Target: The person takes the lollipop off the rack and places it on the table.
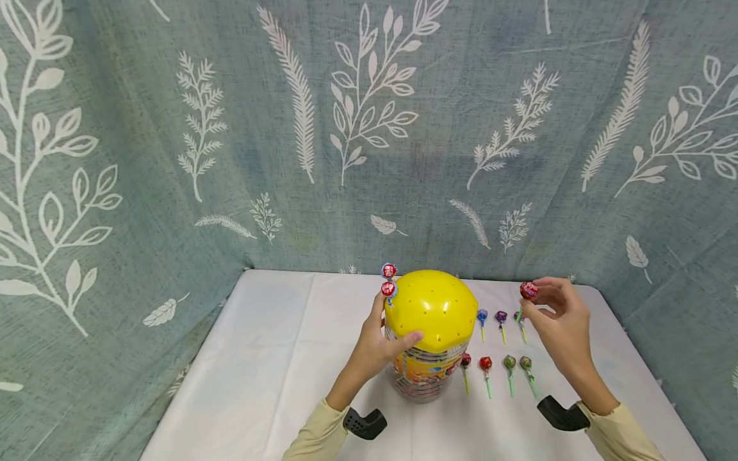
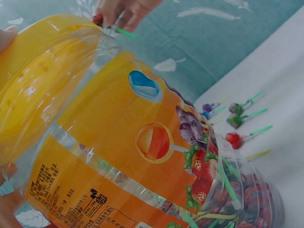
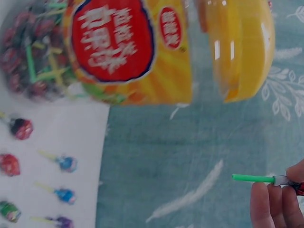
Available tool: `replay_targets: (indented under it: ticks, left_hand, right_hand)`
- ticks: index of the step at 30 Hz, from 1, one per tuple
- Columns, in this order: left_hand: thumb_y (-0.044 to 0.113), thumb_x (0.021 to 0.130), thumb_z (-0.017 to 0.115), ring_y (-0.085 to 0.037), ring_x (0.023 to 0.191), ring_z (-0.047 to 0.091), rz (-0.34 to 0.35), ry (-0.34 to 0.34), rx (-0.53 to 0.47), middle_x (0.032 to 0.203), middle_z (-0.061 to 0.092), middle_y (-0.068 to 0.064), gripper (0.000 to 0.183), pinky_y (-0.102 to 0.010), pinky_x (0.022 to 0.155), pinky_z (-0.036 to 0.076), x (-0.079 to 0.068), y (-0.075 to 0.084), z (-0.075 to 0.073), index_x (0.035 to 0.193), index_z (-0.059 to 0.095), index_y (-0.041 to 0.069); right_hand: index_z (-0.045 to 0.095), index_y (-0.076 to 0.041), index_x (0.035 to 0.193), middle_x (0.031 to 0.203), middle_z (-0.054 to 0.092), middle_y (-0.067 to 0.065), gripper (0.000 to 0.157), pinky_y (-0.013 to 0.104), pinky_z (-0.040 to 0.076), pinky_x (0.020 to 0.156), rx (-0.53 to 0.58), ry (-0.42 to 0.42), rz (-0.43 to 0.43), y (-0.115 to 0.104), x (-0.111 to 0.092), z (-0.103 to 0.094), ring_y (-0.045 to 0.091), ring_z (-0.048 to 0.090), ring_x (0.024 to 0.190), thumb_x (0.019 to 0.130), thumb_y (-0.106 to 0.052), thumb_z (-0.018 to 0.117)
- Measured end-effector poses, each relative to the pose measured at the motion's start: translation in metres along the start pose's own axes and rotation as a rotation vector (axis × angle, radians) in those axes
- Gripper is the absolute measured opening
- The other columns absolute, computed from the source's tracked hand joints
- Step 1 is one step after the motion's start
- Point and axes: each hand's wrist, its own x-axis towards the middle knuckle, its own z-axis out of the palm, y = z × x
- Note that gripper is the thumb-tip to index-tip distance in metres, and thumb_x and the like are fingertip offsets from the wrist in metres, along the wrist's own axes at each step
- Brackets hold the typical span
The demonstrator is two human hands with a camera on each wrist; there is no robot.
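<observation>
A clear plastic candy jar [image 2: 109, 133] with an orange label and a yellow lid [image 1: 432, 307] stands on the table. My left hand [image 1: 375, 346] grips its upper left side, thumb on the lid's front. Two red-and-blue wrapped lollipops [image 1: 388, 289] show at the lid's left edge beside those fingers; what holds them there is hidden. To the jar's right and raised above the table, my right hand [image 1: 559, 320] pinches a dark red lollipop [image 1: 528, 291]. Its green stick [image 3: 251, 178] shows in the right wrist view. Many lollipops [image 2: 259, 199] lie inside the jar.
Right of the jar, loose lollipops lie in two rows: blue [image 1: 482, 315] and purple [image 1: 500, 316] ones behind, red [image 1: 485, 363] and green [image 1: 510, 362] ones in front. A patterned grey-green curtain [image 1: 323, 160] surrounds the white table [image 1: 259, 358].
</observation>
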Motion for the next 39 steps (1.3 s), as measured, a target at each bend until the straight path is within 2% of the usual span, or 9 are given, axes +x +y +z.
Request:
replay_targets:
  ticks: [7, 14, 19, 28, 32, 33, 39]
  left_hand:
    - [0.031, 0.081, 0.07, -0.018, 0.117, 0.045, 0.003, 0.001, -0.004, 0.128, 0.05, 0.0, 0.081, -0.053, 0.098, 0.033, 0.0, -0.002, 0.001, 0.146, 0.025, 0.017]
    - [0.032, 0.081, 0.071, -0.018, 0.117, 0.044, 0.002, 0.006, -0.001, 0.132, 0.048, -0.001, 0.082, -0.051, 0.097, 0.034, 0.0, -0.004, 0.001, 0.147, 0.024, 0.017]
    - [0.032, 0.08, 0.07, -0.019, 0.12, 0.042, 0.005, 0.009, 0.0, 0.133, 0.047, -0.001, 0.082, -0.051, 0.097, 0.033, 0.0, -0.004, 0.002, 0.147, 0.024, 0.017]
    - [0.034, 0.081, 0.07, -0.019, 0.126, 0.037, 0.0, 0.02, 0.011, 0.136, 0.045, 0.0, 0.083, -0.054, 0.1, 0.031, 0.0, -0.003, 0.003, 0.147, 0.024, 0.017]
    - [0.034, 0.081, 0.069, -0.019, 0.126, 0.037, 0.002, 0.018, 0.007, 0.136, 0.046, 0.001, 0.082, -0.055, 0.1, 0.03, 0.0, -0.004, 0.003, 0.147, 0.024, 0.017]
    - [0.035, 0.081, 0.069, -0.019, 0.126, 0.036, 0.002, 0.018, 0.006, 0.136, 0.046, 0.001, 0.083, -0.055, 0.1, 0.03, 0.0, -0.004, 0.003, 0.148, 0.023, 0.017]
    - [0.036, 0.081, 0.069, -0.019, 0.128, 0.035, -0.003, 0.016, 0.003, 0.137, 0.045, 0.0, 0.084, -0.055, 0.1, 0.03, -0.001, -0.004, 0.003, 0.148, 0.022, 0.017]
  right_hand:
    - [0.057, 0.006, 0.108, 0.087, 0.06, 0.013, 0.034, 0.012, 0.048, 0.059, -0.104, 0.011, 0.055, -0.008, -0.011, -0.009, 0.007, 0.058, 0.071, 0.076, 0.014, 0.067]
    - [0.058, 0.002, 0.11, 0.088, 0.062, 0.007, 0.035, 0.012, 0.049, 0.057, -0.144, -0.01, 0.085, 0.028, -0.019, -0.018, 0.004, 0.057, 0.071, 0.077, 0.01, 0.068]
    - [0.057, -0.001, 0.11, 0.087, 0.06, 0.003, 0.035, 0.013, 0.048, 0.057, -0.18, -0.022, 0.101, 0.042, -0.026, -0.023, 0.002, 0.056, 0.072, 0.078, 0.008, 0.068]
    - [0.057, 0.0, 0.109, 0.087, 0.058, 0.011, 0.032, 0.013, 0.048, 0.055, -0.259, -0.042, 0.135, 0.065, -0.038, -0.027, 0.0, 0.053, 0.071, 0.078, 0.005, 0.067]
    - [0.058, -0.002, 0.106, 0.083, 0.058, 0.01, 0.032, 0.013, 0.046, 0.052, -0.246, -0.028, 0.127, 0.082, -0.044, -0.028, 0.001, 0.053, 0.07, 0.077, 0.004, 0.067]
    - [0.059, -0.003, 0.105, 0.082, 0.058, 0.008, 0.032, 0.013, 0.045, 0.051, -0.206, -0.024, 0.118, 0.092, -0.045, -0.029, 0.001, 0.052, 0.069, 0.076, 0.004, 0.068]
    - [0.059, -0.002, 0.102, 0.077, 0.06, 0.01, 0.032, 0.014, 0.045, 0.049, -0.238, -0.032, 0.141, 0.112, -0.052, -0.032, 0.003, 0.053, 0.064, 0.073, 0.004, 0.069]
